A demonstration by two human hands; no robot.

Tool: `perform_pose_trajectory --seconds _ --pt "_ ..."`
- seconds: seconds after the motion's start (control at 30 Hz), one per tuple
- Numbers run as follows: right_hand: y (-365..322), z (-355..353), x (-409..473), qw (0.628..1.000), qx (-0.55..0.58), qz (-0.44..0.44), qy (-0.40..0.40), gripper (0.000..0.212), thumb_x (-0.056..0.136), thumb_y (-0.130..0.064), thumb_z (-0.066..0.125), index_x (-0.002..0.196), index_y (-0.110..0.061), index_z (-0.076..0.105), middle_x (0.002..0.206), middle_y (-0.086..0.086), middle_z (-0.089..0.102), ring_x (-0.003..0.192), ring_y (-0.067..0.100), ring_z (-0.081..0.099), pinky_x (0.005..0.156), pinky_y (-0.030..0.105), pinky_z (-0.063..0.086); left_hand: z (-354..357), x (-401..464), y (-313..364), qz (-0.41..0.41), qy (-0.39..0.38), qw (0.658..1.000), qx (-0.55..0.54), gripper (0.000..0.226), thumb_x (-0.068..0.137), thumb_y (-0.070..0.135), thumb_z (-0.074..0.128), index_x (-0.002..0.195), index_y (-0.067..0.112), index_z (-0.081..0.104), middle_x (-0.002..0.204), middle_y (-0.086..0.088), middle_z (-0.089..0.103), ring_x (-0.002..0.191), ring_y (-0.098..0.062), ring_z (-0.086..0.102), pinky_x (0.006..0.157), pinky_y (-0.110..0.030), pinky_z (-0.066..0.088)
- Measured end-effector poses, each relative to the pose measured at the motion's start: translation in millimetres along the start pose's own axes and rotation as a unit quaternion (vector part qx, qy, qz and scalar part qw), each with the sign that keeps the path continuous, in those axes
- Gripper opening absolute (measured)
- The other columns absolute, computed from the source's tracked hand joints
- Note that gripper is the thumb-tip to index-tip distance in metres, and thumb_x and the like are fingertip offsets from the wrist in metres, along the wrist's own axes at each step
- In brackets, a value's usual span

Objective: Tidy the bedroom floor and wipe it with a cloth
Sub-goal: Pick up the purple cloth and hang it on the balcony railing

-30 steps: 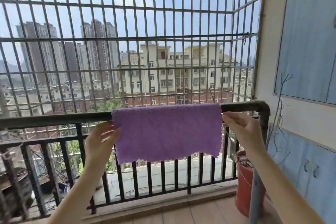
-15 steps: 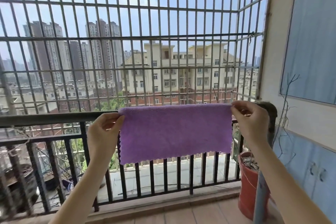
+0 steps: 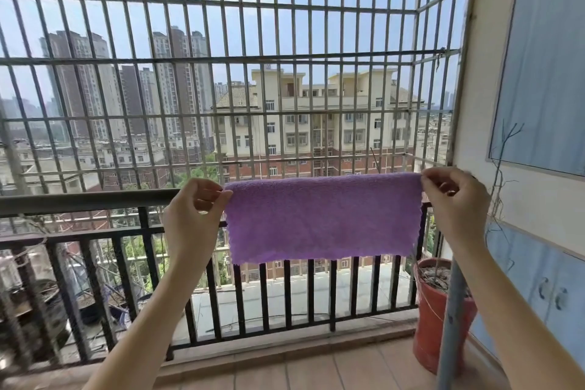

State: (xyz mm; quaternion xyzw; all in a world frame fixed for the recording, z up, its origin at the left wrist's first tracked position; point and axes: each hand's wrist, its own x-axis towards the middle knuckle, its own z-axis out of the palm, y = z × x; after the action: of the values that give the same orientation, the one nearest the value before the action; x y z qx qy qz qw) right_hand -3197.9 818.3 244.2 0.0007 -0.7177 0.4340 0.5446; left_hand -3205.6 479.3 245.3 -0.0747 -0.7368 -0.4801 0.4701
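Cloth (image 3: pixel 323 218), one purple piece, hangs spread in front of the dark railing (image 3: pixel 79 199); two hands hold it, the left hand (image 3: pixel 193 212) pinching its top left corner, the right hand (image 3: pixel 456 199) pinching its top right; one red pot (image 3: pixel 433 320) stands on the tiled balcony floor (image 3: pixel 316 370); blue cabinets (image 3: pixel 538 282) line the right wall.

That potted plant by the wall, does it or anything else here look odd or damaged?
The plant in the red pot is bare and leafless, its soil looks dry, so it seems dead. The purple cloth hangs straight between the left hand and right hand.
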Motion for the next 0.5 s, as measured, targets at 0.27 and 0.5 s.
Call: perform_pose_trajectory --seconds 0.27,0.5 --pt "9.4 3.1 -19.9 1.0 0.014 -0.015 0.011 0.01 0.088 -0.013 0.063 0.095 -0.014 0.057 0.086 0.0 0.061 0.072 0.006 0.055 0.067 0.003 0.042 0.6 -12.3 -12.3 -0.022 0.006 0.999 -0.025 0.016 0.078 0.014 0.072 0.09 0.015 0.061 0.079 0.012 0.063 0.069 -0.002 0.059 0.063 -0.008 0.048" --pt "31.6 10.0 -52.4 0.98 0.127 0.14 -0.065 0.031 0.08 -0.023 0.072 0.105 -0.019 0.054 0.089 -0.005 0.064 0.075 0.002 0.063 0.071 0.02 0.047 10.6 -44.3 -23.5 -0.156 -0.07 0.978 -0.123 0.037 0.072 0.013 0.076 0.098 0.016 0.05 0.089 0.002 0.067 0.077 -0.011 0.066 0.062 -0.018 0.05"
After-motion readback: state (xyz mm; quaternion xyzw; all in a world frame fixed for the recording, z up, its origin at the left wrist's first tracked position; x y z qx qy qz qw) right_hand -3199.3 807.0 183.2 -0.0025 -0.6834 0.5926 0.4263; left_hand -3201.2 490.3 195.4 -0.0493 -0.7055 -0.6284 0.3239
